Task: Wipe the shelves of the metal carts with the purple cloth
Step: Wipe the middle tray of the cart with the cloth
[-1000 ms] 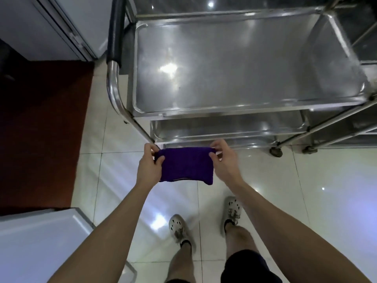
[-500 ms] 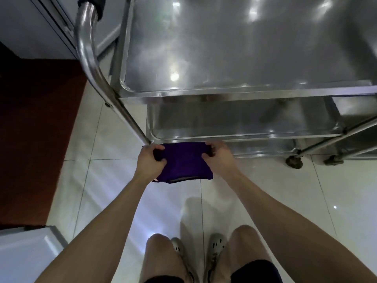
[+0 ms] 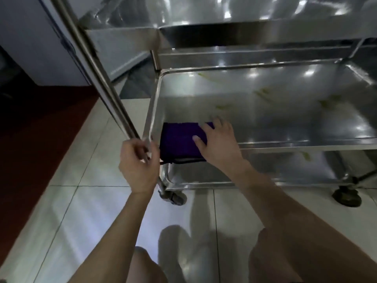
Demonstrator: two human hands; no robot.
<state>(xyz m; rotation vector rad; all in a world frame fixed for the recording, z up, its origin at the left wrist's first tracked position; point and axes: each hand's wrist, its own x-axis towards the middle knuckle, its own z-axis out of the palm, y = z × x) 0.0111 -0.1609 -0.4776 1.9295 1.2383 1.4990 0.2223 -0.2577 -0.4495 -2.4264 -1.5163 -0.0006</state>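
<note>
The purple cloth (image 3: pixel 179 139) lies folded in the near-left corner of the metal cart's middle shelf (image 3: pixel 275 121), its near edge hanging over the rim. My right hand (image 3: pixel 218 144) rests flat on the cloth's right part, fingers spread, pressing it down. My left hand (image 3: pixel 138 164) is curled at the shelf's left corner, where the slanted handle bar (image 3: pixel 98 78) meets the frame. The top shelf (image 3: pixel 224 33) overhangs from above and the bottom shelf (image 3: pixel 265 172) shows below. Small green scraps (image 3: pixel 328 102) lie on the middle shelf to the right.
The cart stands on caster wheels (image 3: pixel 177 198) on pale floor tiles. A dark red floor strip (image 3: pixel 40 129) runs along the left, with a grey cabinet (image 3: pixel 30 37) behind it. My bent knees fill the bottom edge.
I have crouched down, so the middle shelf now fills the view. The cloth went from both hands in the air onto the shelf corner. The left hand let go of it.
</note>
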